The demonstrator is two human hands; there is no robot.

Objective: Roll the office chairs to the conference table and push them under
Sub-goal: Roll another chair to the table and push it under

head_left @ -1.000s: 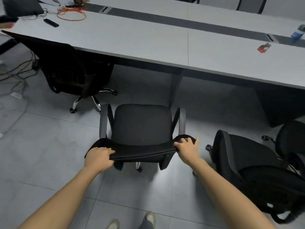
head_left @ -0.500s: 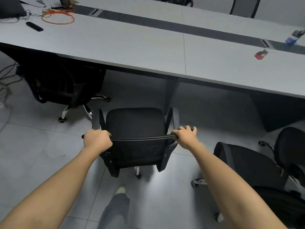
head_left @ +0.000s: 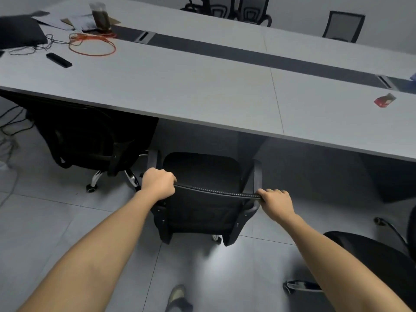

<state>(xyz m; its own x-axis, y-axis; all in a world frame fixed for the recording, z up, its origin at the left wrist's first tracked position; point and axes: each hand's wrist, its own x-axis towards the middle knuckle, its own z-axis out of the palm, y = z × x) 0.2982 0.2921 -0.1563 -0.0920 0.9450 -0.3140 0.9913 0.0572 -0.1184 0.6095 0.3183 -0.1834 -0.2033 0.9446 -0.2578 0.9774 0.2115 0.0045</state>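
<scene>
A black office chair (head_left: 202, 176) stands in front of me, its seat close to the near edge of the long grey conference table (head_left: 202, 91). My left hand (head_left: 158, 182) grips the left end of the backrest's top edge. My right hand (head_left: 275, 202) grips the right end. The seat's front reaches the shadow under the tabletop. A second black chair (head_left: 90, 140) is tucked under the table to the left. A third black chair (head_left: 378, 262) stands loose at the lower right, partly cut off by the frame.
On the table lie an orange cable loop (head_left: 92, 45), a black remote (head_left: 59, 60), a dark laptop (head_left: 20, 32) and a red card (head_left: 385, 100). More chairs (head_left: 229, 7) stand beyond the far side. Cables (head_left: 11, 122) trail on the floor at left. My foot (head_left: 177, 294) shows below.
I have walked forward, rolling the chair toward the table. Its seat now reaches the table edge, and the table looms closer and larger. Both hands kept their grip on the backrest.
</scene>
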